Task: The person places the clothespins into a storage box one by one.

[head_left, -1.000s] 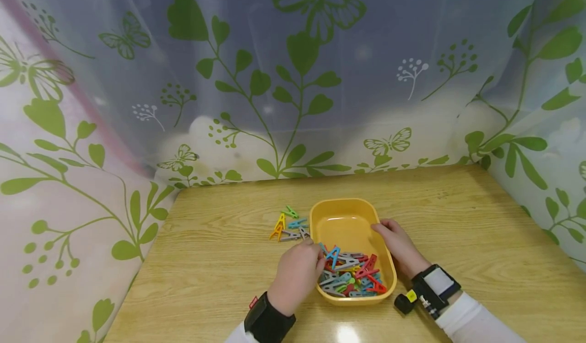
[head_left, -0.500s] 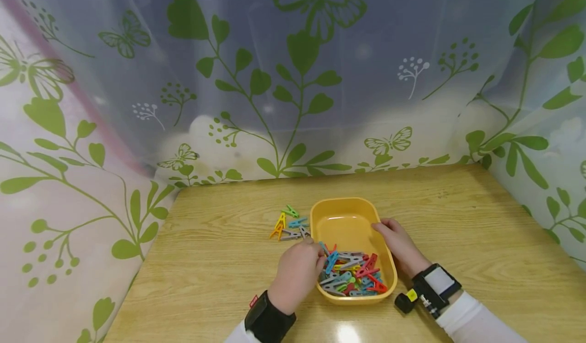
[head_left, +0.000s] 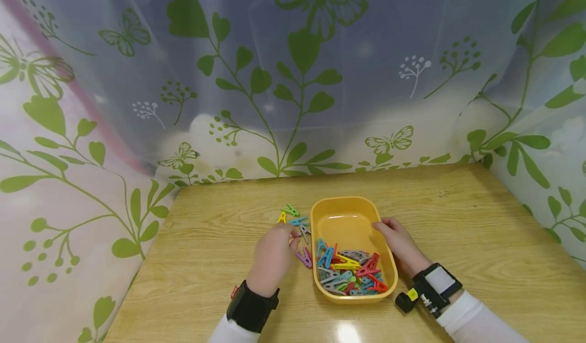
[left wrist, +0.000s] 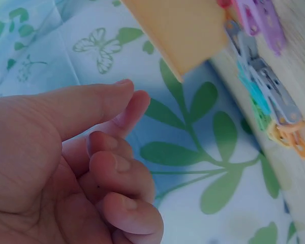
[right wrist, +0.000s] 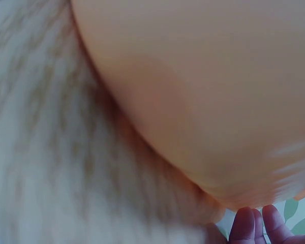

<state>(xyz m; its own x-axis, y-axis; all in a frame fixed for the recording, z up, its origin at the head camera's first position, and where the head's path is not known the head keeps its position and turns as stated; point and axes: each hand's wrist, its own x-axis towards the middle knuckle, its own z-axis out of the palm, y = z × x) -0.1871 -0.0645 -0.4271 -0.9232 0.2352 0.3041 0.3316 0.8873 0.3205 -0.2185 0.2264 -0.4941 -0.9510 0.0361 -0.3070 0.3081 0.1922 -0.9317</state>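
Note:
My left hand (head_left: 273, 255) is over the loose clothespins left of a yellow plastic bin (head_left: 345, 205), its thumb and fingertips beside a grey clothespin (head_left: 304, 232). In the left wrist view its fingers are loosely bent, thumb near the index fingertip, nothing between them. A purple clothespin (head_left: 304, 258) lies on the table against the bin's left side. Green (head_left: 291, 210), yellow (head_left: 282, 216) and blue (head_left: 299, 222) clothespins lie just beyond the hand. My right hand (head_left: 403, 244) grips the bin's right wall, thumb at the rim. Mixed-colour clothespins (head_left: 348, 272) fill the bin's near half.
The wood-grain table (head_left: 210, 261) runs back to a hanging cloth (head_left: 256, 104) printed with leaves and butterflies, which also encloses both sides. A small black-and-yellow device (head_left: 405, 301) sticks out from the right wristband.
My left hand has left the bin's near-left edge and moved left and slightly back, over the loose clothespins. The purple clothespin now shows beside the bin. My right hand keeps its grip.

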